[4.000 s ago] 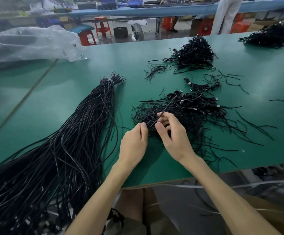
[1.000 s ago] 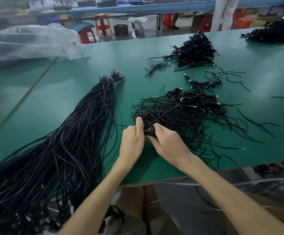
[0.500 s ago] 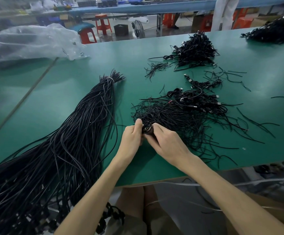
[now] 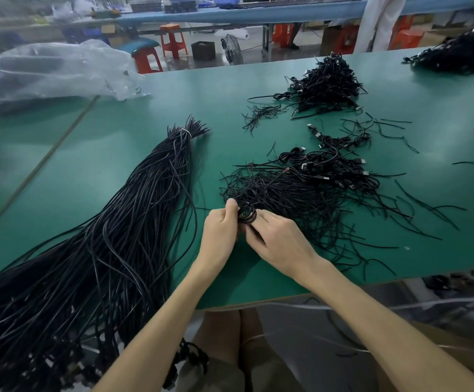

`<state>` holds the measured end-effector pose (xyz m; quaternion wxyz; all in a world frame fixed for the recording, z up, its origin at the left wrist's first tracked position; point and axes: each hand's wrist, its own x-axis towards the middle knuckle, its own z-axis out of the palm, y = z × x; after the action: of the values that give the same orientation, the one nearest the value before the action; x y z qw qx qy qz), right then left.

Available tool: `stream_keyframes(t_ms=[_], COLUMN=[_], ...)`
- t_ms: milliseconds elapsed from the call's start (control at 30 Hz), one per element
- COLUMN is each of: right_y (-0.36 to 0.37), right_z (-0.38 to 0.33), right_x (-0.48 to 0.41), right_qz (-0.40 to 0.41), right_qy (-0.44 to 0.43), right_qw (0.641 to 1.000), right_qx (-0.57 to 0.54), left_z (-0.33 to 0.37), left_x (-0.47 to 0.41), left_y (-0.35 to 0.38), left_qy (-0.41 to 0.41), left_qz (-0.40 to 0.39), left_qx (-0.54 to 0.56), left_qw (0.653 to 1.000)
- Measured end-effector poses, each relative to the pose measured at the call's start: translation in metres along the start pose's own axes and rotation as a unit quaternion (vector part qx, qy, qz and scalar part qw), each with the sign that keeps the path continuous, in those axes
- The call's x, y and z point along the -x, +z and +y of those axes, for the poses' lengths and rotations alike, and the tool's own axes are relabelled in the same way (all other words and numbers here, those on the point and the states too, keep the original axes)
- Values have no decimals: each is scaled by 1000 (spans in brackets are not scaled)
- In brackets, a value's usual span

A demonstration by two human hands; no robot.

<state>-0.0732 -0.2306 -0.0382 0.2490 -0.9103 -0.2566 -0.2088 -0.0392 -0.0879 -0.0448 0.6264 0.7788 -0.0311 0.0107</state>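
Observation:
A small coil of black cable point(image 4: 246, 214) sits between my two hands just above the green table point(image 4: 117, 165). My left hand point(image 4: 220, 232) pinches the coil with thumb up against its left side. My right hand point(image 4: 279, 244) holds the coil from the right, with fingers curled round and through the loops. A loose tail of the cable point(image 4: 269, 183) runs up and right from the coil toward a heap of thin black ties point(image 4: 286, 199).
A long tied bundle of black cables point(image 4: 111, 236) lies at the left and hangs over the table's front edge. Coiled cables with connectors point(image 4: 334, 168) lie behind the ties; more heaps point(image 4: 327, 86) point(image 4: 459, 53) sit further back. A clear plastic bag point(image 4: 52, 72) is back left.
Four seconds ago the cable was stretched straight between my fingers; now it is wound into a small coil. Over the last second the hands stayed in place, the coil turning slightly.

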Motion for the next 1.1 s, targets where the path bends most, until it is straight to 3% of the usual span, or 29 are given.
stream_keyframes(t_ms=[233,367,767,967,1100], right_y=[-2,0,-8,-21,-28], right_z=[0,3,9,0,-2], right_x=[-1,-2,-6,-18,-16], right_qz=[53,69,128,114,115], right_qy=[-5,35,127,86,83], right_qw=[999,997,980,990,989], right_qx=[8,6,-87,-21,-42], left_z=[-1,1,8,28,48], left_x=[1,4,4,16,28], left_y=[0,-2,-19,-20,-25], left_qy=[41,72,141,78,118], left_qz=[16,8,-111,-78,-141], left_qx=[-20,-17,-133,39,83], left_qw=[999,997,975,993,979])
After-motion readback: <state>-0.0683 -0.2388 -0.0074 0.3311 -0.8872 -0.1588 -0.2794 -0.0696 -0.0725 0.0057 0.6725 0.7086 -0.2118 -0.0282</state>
